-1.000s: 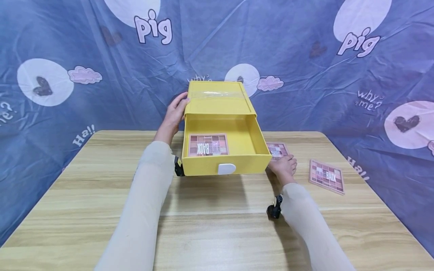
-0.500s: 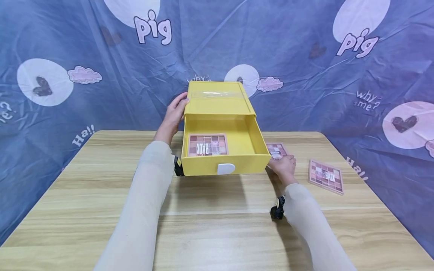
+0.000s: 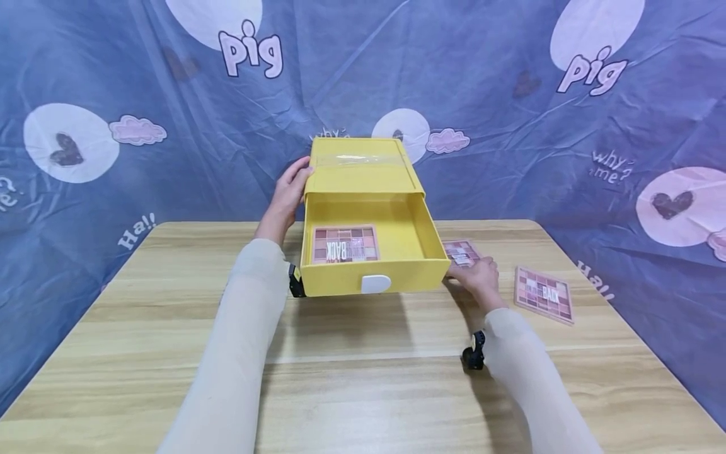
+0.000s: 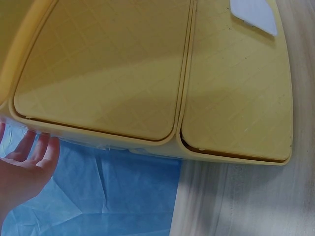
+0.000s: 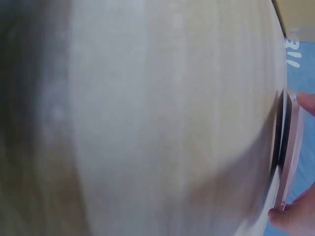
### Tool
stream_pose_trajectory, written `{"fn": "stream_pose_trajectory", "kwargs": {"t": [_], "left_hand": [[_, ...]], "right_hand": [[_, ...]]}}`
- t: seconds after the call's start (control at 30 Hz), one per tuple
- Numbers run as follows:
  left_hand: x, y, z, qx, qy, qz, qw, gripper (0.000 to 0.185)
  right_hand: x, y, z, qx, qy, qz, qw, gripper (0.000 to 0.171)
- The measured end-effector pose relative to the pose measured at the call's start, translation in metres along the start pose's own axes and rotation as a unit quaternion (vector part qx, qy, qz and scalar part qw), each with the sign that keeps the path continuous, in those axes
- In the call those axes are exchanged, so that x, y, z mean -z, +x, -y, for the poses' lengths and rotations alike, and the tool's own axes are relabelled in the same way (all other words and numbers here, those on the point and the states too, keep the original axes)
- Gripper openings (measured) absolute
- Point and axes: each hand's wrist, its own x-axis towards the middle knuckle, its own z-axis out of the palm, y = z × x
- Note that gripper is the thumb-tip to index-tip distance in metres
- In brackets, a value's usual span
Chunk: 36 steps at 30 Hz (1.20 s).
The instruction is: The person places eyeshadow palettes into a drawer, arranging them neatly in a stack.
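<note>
A yellow drawer cabinet [image 3: 363, 165] stands at the back of the table, its top drawer [image 3: 334, 277] pulled out. In that drawer, at the left, lies an eyeshadow palette [image 3: 345, 243]. My left hand [image 3: 287, 194] rests its extended fingers against the cabinet's left side; the left wrist view shows these fingers [image 4: 39, 147] beside the yellow shell. My right hand [image 3: 476, 277] is right of the drawer, at a second palette [image 3: 460, 253]. The right wrist view shows thumb and finger pinching opposite ends of that palette [image 5: 291, 147], its edge just above the table. A third palette [image 3: 544, 294] lies farther right.
The open drawer, with its white handle [image 3: 376, 284], overhangs the wooden table [image 3: 363, 403]. Lower drawer fronts [image 4: 236, 93] are shut beneath it, one with a white handle [image 4: 253, 14]. A blue printed cloth [image 3: 227, 126] hangs behind the table.
My right wrist has swung slightly to the right, while the hand stays at the second palette. The left hand keeps its place on the cabinet. The head view has shifted a little.
</note>
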Motion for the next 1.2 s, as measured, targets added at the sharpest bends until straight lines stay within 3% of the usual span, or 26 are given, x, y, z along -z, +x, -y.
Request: {"fn": "stream_pose_trajectory", "kwargs": {"t": [0.23, 0.47, 0.77, 1.0, 1.2], "left_hand": [[0.002, -0.001, 0.001, -0.001, -0.002, -0.003, 1.0000, 0.044], [0.002, -0.002, 0.001, -0.004, -0.008, -0.002, 1.0000, 0.044], [0.001, -0.001, 0.001, -0.005, -0.014, -0.001, 0.9999, 0.043], [0.001, -0.001, 0.001, -0.005, -0.022, -0.003, 0.9997, 0.043], [0.000, -0.001, -0.001, -0.004, -0.028, -0.004, 0.9996, 0.043]], "right_hand": [[0.009, -0.004, 0.004, 0.010, 0.022, 0.004, 1.000, 0.105], [0.015, -0.006, 0.009, 0.016, 0.010, 0.008, 1.000, 0.110], [0.036, -0.014, 0.018, 0.057, 0.032, 0.013, 0.998, 0.096], [0.053, -0.016, 0.026, 0.088, 0.034, -0.013, 0.995, 0.076], [0.066, -0.017, 0.034, 0.103, 0.046, -0.012, 0.994, 0.086]]}}
